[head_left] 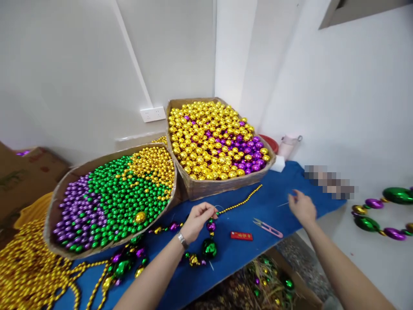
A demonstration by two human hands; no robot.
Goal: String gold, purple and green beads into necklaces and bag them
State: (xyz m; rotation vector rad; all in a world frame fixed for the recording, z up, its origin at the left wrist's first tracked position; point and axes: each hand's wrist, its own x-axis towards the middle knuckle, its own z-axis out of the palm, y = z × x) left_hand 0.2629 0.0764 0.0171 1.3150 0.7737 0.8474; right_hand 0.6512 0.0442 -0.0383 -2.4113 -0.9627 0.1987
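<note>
My left hand (pixel 197 220), with a bracelet at the wrist, pinches the end of a bead garland (pixel 209 248) of purple, green and gold beads. A strand of small gold beads (pixel 243 203) runs from these fingertips to the upper right across the blue cloth. A fine loop of thread (pixel 220 207) shows by the fingertips. Farther right, my right hand (pixel 302 208) is closed in a pinch on a thin, pale needle (pixel 283 204) pointing left. Between the hands lie pink thread snips (pixel 268 228) and a small red packet (pixel 241 236).
Two cardboard boxes stand behind: one of gold and purple beads (pixel 206 142), one of small purple, green and gold beads (pixel 125 198). Gold bead strands (pixel 29 262) heap at left on the blue cloth (pixel 232 262). Below the edge sits a box with loose beads (pixel 274 280). A garland (pixel 368 223) hangs right.
</note>
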